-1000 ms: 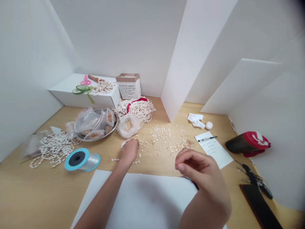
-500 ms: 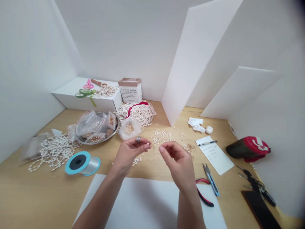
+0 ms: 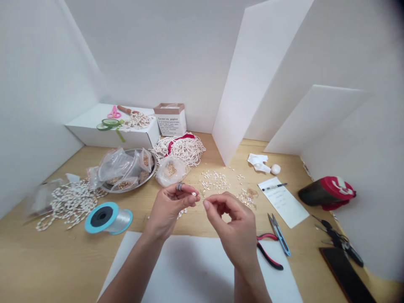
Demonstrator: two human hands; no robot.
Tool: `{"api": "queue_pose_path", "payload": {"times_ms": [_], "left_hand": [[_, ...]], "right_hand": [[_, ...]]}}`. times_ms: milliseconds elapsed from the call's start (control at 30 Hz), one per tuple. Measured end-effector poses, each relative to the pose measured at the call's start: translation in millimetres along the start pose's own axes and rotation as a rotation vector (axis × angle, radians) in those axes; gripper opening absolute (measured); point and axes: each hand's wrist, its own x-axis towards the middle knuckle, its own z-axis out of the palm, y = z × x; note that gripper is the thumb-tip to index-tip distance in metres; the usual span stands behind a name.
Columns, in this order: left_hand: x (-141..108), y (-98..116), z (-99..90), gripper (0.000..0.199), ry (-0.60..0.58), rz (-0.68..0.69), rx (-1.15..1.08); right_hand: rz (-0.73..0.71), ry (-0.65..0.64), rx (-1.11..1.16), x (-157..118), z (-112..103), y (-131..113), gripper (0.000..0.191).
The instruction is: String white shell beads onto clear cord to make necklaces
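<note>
Thumb and index finger of my left hand [image 3: 172, 206] pinch a small white bead [image 3: 194, 194]; a ring circles one finger. Close by on the right, my right hand [image 3: 233, 223] has its thumb and index fingertip pressed together, and whatever lies between them is too small to make out. A narrow gap separates the two hands. Loose white beads [image 3: 216, 180] are scattered on the wooden table just beyond them. Behind my left hand sits an open plastic bag [image 3: 171, 169] of gold beads.
Left: a spool of clear line [image 3: 109, 218], bead strands [image 3: 74, 200] and a metal bowl [image 3: 148, 179] of bags. Right: red-handled pliers [image 3: 269, 256], blue snips [image 3: 279, 235], a paper [image 3: 285, 206] with a pen, a dark cup [image 3: 326, 191] and keys [image 3: 337, 240]. White sheet [image 3: 189, 269] in front.
My right hand has moved slightly left, nearer my left hand. The white bead at my left fingertips shows more clearly. The whole view has shifted slightly.
</note>
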Motion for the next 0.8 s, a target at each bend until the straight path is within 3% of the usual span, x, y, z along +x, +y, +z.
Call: {"api": "queue_pose_path", "payload": {"times_ms": [800], "left_hand": [[-1.6,-2.6,5.5,0.018,0.033,0.019,0.029]], "right_hand": [[0.03,-0.001,-0.008,1.3,0.0,1.1,0.007]]}}
